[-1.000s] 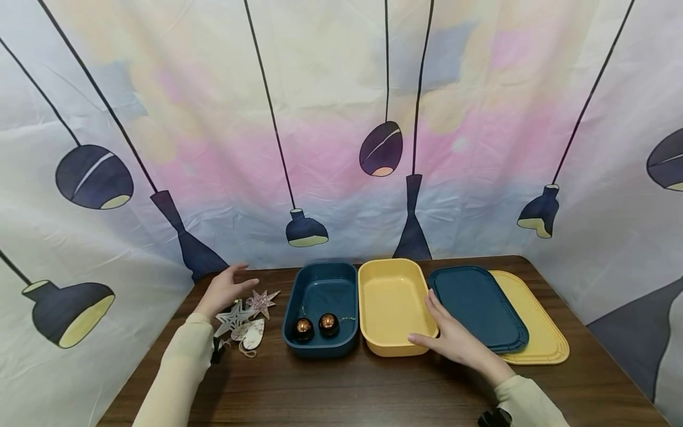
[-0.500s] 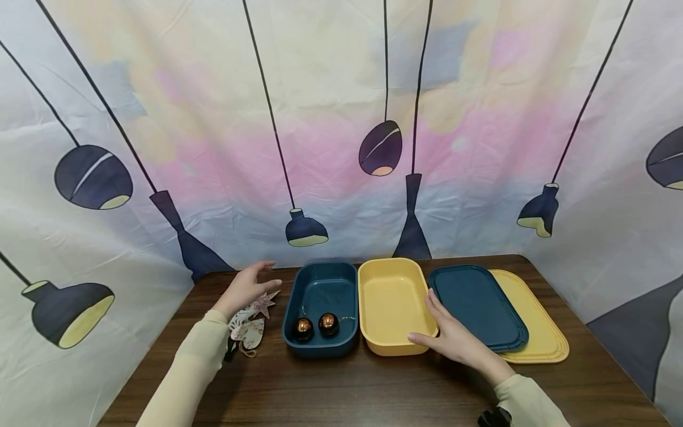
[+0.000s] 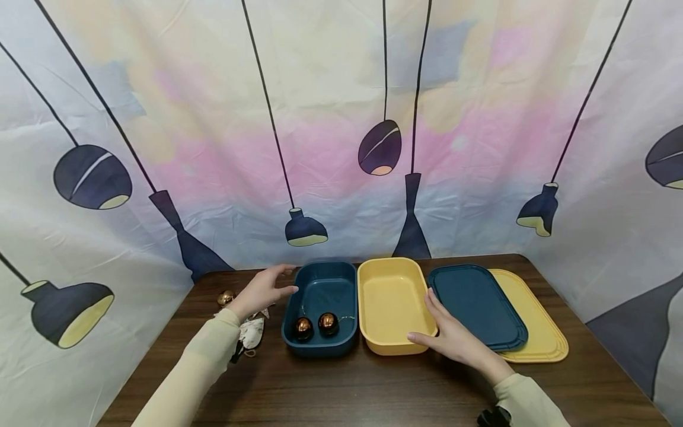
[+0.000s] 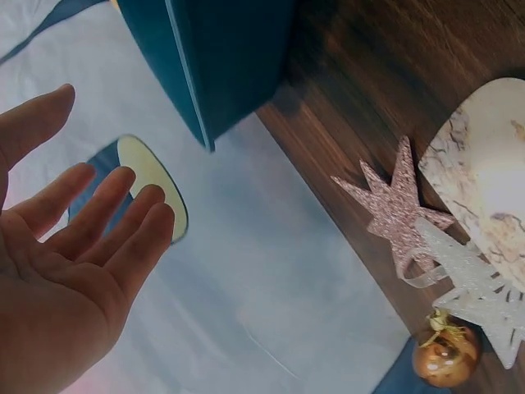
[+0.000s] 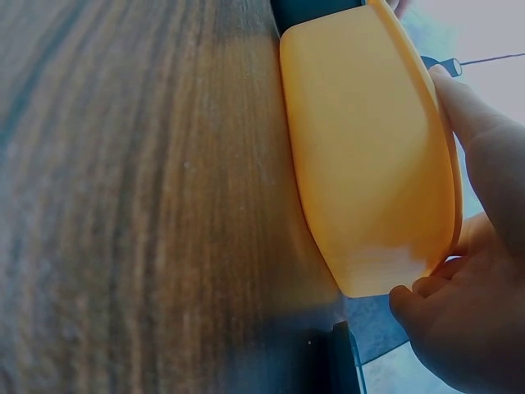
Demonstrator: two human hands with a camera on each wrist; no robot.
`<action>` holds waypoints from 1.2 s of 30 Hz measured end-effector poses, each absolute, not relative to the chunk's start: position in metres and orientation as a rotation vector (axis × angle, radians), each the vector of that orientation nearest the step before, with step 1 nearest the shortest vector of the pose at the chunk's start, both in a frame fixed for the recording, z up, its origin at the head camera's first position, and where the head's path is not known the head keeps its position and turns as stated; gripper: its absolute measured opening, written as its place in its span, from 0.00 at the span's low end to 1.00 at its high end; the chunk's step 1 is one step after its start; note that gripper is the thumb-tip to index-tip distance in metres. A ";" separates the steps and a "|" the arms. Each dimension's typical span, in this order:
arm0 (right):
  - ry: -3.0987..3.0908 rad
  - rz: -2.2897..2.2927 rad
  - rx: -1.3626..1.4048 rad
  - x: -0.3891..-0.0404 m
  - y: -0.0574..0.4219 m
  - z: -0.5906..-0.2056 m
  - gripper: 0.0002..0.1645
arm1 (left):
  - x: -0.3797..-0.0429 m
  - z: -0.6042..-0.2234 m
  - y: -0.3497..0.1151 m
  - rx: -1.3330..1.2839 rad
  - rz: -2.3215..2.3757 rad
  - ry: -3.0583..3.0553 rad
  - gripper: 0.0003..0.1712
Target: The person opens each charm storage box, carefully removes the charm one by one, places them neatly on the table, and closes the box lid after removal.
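Note:
My left hand [image 3: 264,292] hovers beside the left wall of the dark blue box [image 3: 325,284]. Its palm holds nothing in the left wrist view, and the fingers are loosely bent. Two shiny copper ball ornaments [image 3: 328,324] lie in the blue box's near part. Against the yellow box [image 3: 392,296] rests my right hand [image 3: 453,338], thumb at the front rim and fingers along the right side. The left arm partly covers a heap of ornaments: a pink glitter star [image 4: 394,209], a silver star [image 4: 472,287], a whitish heart [image 4: 484,156] and a copper ball [image 4: 445,355].
To the right, a blue lid [image 3: 475,308] overlaps a yellow lid [image 3: 539,326]. Both boxes stand side by side near the far edge of the brown wooden table [image 3: 341,391]. Behind it hangs a cloth [image 3: 341,136] printed with lamps.
My left hand has moved right, from above the ornament heap to the blue box's edge. A copper ball on the table's left has come into sight. My right hand has stayed put.

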State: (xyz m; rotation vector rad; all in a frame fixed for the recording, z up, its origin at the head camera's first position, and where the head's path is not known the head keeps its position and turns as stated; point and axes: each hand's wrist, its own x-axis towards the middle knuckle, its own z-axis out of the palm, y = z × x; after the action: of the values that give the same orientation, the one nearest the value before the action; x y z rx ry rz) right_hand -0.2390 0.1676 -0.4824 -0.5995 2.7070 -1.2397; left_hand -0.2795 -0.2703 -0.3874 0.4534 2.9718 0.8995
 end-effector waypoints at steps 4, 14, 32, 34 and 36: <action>2.707 -1.241 -0.593 -0.239 0.167 -0.483 0.67 | -0.279 -0.386 -0.261 0.497 0.856 2.953 0.34; 2.689 -1.260 -0.585 -0.240 0.168 -0.486 0.68 | -0.280 -0.384 -0.237 0.665 0.701 2.882 0.32; 2.685 -1.267 -0.589 -0.240 0.167 -0.486 0.68 | -0.277 -0.393 -0.228 0.725 0.464 2.777 0.30; 2.684 -1.264 -0.586 -0.240 0.166 -0.486 0.68 | -0.277 -0.395 -0.226 0.711 0.440 2.761 0.31; 2.687 -1.262 -0.589 -0.239 0.167 -0.485 0.67 | -0.276 -0.396 -0.223 0.696 0.431 2.748 0.31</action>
State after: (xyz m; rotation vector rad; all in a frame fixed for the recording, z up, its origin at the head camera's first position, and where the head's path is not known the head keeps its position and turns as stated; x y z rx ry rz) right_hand -0.2394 0.1665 -0.4852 -0.5888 2.6874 -1.2618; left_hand -0.2761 -0.2233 -0.3958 0.6961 2.7483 0.4307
